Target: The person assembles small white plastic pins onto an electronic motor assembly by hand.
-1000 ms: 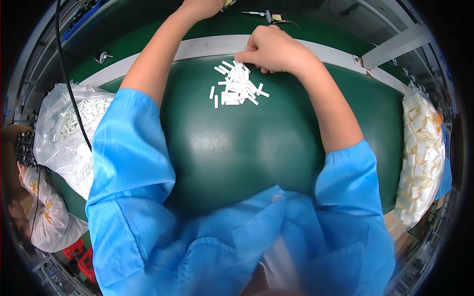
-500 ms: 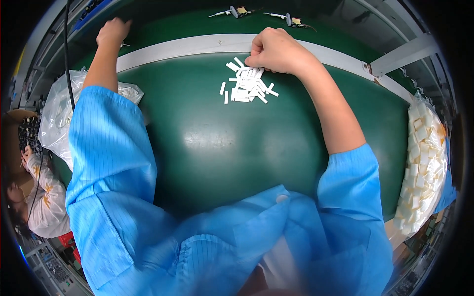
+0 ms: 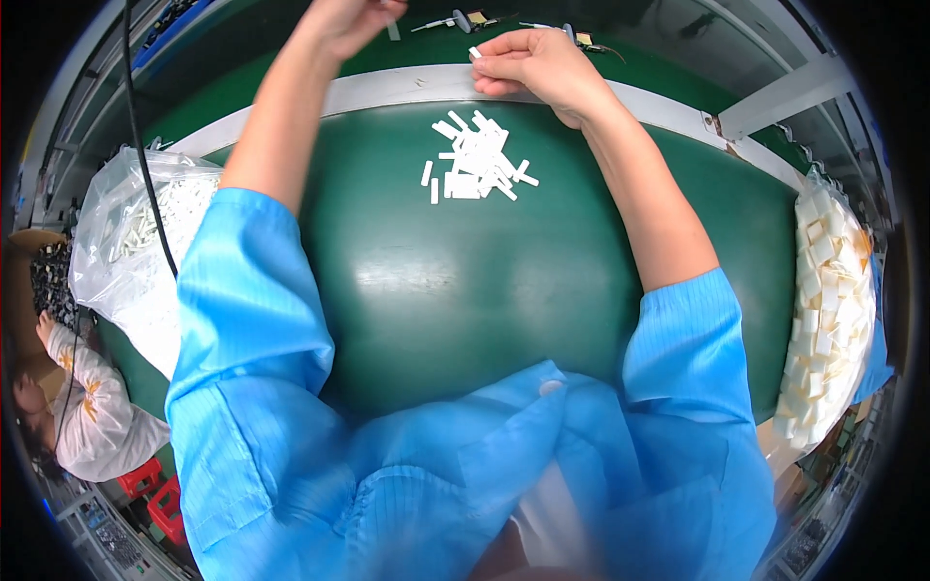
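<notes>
A small white rectangular strip [image 3: 475, 53] is pinched between thumb and fingers of my right hand [image 3: 542, 68], just above the white rail. Below it, a loose pile of similar white strips [image 3: 477, 155] lies on the green tabletop. My left hand [image 3: 351, 21] is at the top edge, its fingers partly cut off and blurred. They look closed on a small pale piece hanging below them, too smeared to identify. Between and behind my hands, on the green surface beyond the rail, are two small wired parts with white tips [image 3: 470, 21] [image 3: 572, 37]; my right hand partly covers one.
A white rail [image 3: 418, 85] crosses the far side of the green table [image 3: 465, 281]. Left stands a clear bag of small white pieces [image 3: 155, 218], with a black cable [image 3: 136, 126] hanging before it. Right lies a bag of cream-coloured pieces [image 3: 828, 315]. Another person [image 3: 102, 416] sits far left.
My right hand has lifted a white strip from the pile and moved up over the rail. My left hand has swung right, from the far left toward the middle.
</notes>
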Demonstrator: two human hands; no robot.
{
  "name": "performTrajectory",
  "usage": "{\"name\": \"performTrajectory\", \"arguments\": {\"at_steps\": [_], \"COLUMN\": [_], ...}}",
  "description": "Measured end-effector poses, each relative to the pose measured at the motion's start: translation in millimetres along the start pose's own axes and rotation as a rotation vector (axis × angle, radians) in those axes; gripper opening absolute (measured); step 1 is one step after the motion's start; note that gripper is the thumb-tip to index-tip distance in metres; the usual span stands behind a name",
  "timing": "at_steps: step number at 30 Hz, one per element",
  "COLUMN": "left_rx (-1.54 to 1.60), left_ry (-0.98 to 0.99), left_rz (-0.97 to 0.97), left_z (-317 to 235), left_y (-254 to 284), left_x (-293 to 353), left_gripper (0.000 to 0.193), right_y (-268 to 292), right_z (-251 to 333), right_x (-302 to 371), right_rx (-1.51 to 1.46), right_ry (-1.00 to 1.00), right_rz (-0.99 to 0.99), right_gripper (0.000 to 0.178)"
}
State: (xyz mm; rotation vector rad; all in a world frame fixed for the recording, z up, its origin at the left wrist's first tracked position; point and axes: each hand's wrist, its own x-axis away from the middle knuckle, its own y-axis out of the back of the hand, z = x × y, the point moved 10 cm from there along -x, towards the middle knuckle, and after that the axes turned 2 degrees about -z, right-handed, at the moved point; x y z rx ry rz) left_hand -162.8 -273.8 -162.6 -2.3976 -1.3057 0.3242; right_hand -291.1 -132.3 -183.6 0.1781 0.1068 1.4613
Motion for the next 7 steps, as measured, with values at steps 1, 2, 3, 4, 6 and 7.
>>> {"name": "performTrajectory", "arguments": {"at_steps": [1,2,3,4,6,7], "left_rx": [0.14,0.228,0.319,0.398,0.512,0.553], "left_ry": [0.008,0.007,0.007,0.037,0.059,0.041], "left_rz": [0.024,0.008,-0.007,0.026,0.099,0.144], "left_z": [10.0,21.0,30.6,41.1,52.2,50.5], "left_y": [-20.3,-31.7,-38.7,-40.6,-42.5,-44.3], "left_x": [7.3,14.4,18.9,20.9,22.6,19.2], "left_gripper": [0.011,0.012,0.013,0.015,0.016,0.017], "right_y": [-1.2,-3.0,-3.7,-7.6,-9.6,-7.2], "right_z": [-1.8,-1.7,-2.4,-4.2,-9.2,-6.7], "right_x": [-0.4,-2.9,-5.7,-7.9,-7.2,-8.2], "right_rx": [0.0,0.022,0.044,0.069,0.125,0.184], "right_ry": [-0.004,0.02,0.043,0.048,0.047,0.055], "right_rz": [-0.002,0.0,0.0,0.004,0.0,-0.015], "right_gripper": [0.026,0.027,0.027,0.028,0.028,0.027]}}
